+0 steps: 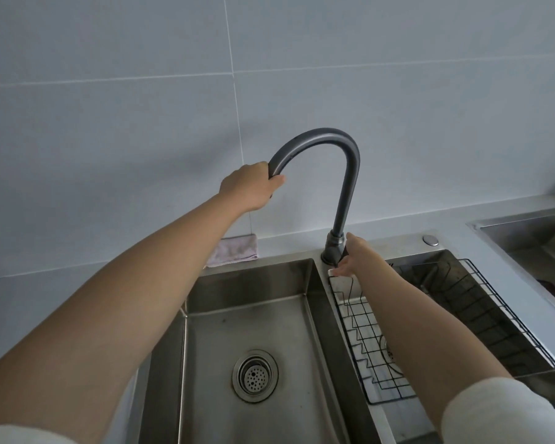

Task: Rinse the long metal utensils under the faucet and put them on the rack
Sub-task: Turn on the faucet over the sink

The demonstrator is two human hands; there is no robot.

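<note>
A dark grey gooseneck faucet rises from the divider between two steel basins. My left hand grips the spout end of the faucet, up and to the left. My right hand rests at the faucet base, its fingers round the lever there. A black wire rack sits in the right basin with nothing visible on it. No long metal utensils are in view. No water is running.
The left basin holds only its round drain strainer. A folded pink cloth lies on the counter behind it. A round button sits on the rim at back right. Another steel recess is at far right.
</note>
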